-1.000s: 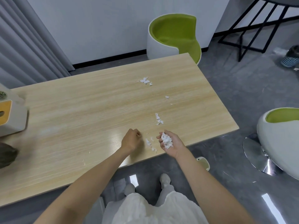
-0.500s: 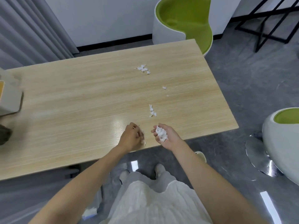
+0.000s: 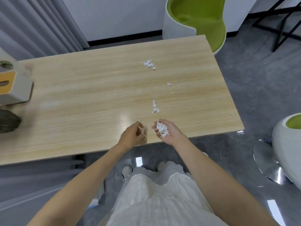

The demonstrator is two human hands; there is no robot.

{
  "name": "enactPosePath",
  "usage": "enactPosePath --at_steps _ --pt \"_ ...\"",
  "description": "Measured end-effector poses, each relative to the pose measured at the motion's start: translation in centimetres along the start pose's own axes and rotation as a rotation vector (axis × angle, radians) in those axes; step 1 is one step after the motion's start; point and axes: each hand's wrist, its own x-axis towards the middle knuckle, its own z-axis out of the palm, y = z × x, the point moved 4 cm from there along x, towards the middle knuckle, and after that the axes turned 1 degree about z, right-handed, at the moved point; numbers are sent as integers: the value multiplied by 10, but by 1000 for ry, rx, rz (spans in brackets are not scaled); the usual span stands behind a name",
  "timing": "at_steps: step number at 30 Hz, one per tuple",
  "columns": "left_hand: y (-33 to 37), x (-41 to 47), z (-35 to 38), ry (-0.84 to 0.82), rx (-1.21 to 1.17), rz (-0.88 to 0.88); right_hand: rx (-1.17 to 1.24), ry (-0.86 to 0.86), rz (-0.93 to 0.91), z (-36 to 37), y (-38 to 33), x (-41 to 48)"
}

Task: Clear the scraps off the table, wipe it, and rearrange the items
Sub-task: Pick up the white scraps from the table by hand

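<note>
Right grip [image 3: 169, 135] cups white scraps [image 3: 161, 129]; left grip [image 3: 133, 136] curls at the worktop [image 3: 81, 95] edge, contents unclear; loose scraps [image 3: 155, 107] lie beyond

Scraps [image 3: 155, 107] lie on the right half of the desk [image 3: 81, 103]; a box [image 3: 11, 88] at its left edge, one chair [image 3: 195, 18] behind.

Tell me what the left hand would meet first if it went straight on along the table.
Probably the small cluster of scraps just ahead of the left hand; it seems to pass left of the right hand.
</note>
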Motion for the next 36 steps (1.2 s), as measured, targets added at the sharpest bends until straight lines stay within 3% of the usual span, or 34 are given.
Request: enactPosePath --at_steps 7,12,19,25,29,34,36 --pt "0 1 25 -77 154 -32 -39 2 5 -3 0 -1" --pt "6 13 12 126 121 -29 -48 14 3 -6 -1 -4" --pt "17 29 26 52 228 0 -38 13 10 -12 -2 -5" --pt "2 43 -6 202 -38 -136 -27 9 7 -15 -5 -4" --pt "-4 55 -5 79 -111 -275 -24 10 2 -16 -5 -3" --pt "6 62 0 14 153 -279 -34 23 -7 -20 -9 -1" --pt "10 60 -6 23 134 -273 -36 24 -3 -18 -11 -1"
